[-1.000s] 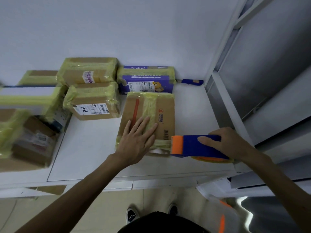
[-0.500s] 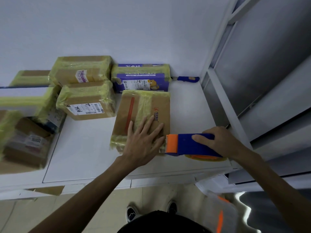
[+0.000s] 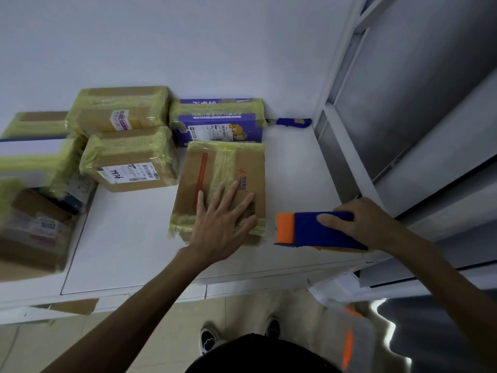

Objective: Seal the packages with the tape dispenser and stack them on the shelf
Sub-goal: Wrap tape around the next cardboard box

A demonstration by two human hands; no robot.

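Tape dispenser sits in right grip, just beside package.

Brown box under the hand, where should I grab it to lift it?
Probably by its left and right edges, coming in from the sides. The brown box lies flat and thin on the white table, with bare table beside both edges, so fingers can slip under.

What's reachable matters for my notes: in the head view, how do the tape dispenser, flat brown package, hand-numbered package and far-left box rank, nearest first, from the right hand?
1. tape dispenser, gripped in the right hand.
2. flat brown package, just left, under the left hand.
3. hand-numbered package, further left, nearer the wall.
4. far-left box, blurred.
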